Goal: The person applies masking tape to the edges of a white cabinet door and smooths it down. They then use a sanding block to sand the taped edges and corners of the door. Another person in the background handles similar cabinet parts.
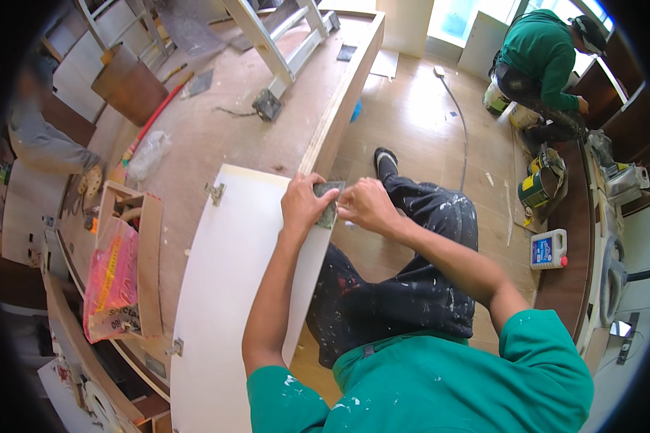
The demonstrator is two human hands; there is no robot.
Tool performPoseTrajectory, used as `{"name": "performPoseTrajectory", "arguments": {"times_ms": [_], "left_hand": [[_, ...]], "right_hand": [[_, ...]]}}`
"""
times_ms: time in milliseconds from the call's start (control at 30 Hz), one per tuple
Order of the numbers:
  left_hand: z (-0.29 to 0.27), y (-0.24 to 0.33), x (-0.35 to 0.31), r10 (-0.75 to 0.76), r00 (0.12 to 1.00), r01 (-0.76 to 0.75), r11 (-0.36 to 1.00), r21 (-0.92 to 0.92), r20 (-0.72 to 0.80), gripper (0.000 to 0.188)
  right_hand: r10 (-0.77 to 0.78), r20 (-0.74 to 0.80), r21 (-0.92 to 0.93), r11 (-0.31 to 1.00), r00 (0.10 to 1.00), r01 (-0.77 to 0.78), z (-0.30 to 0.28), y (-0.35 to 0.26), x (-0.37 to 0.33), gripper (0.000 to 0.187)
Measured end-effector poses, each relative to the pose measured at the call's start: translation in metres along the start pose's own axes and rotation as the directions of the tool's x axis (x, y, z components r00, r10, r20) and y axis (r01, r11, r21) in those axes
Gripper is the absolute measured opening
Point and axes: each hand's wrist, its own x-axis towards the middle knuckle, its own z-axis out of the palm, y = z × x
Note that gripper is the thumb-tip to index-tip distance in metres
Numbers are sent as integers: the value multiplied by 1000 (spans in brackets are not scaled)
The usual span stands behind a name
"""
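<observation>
A white cabinet door [231, 289] with metal hinges [214, 193] along its left edge lies in front of me on the wooden platform. My left hand [307, 202] is at its far right corner, fingers wrapped round a small dark grey-green flat piece [328, 209] that looks like a worn abrasive pad. Close by on the right is my right hand [369, 206], fingers curled in a pinch against the edge of that piece. What its fingertips hold is hidden.
A wooden tool box [149, 267] with a pink plastic bag [112, 278] sits left of the door. An aluminium ladder [274, 50] stands beyond. Paint cans [538, 186] and a white jug [549, 250] are at right. One co-worker [542, 58] bends far right; another person [47, 141] is left.
</observation>
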Motion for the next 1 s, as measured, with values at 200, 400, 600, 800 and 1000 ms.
{"name": "performPoseTrajectory", "arguments": {"times_ms": [200,400,600,800,1000], "left_hand": [[-1,-1,5,51,995,-60,993,-101,-84,41],[-15,-46,6,-48,994,92,839,-536,95,36],[-28,21,-48,45,900,-47,999,-6,433,58],[-15,63,-50,-21,884,-152,932,330,466,78],[-7,65,-43,-54,864,-207,868,451,501,85]], "right_hand": [[147,164,808,547,975,-218,-24,38,-55,24],[199,73,916,374,977,-144,-37,89,-119,40],[225,42,924,362,973,-123,-31,91,-119,40],[238,38,934,337,970,-119,-29,90,-121,39],[224,21,939,331,974,-96,-28,91,-123,41]]}}
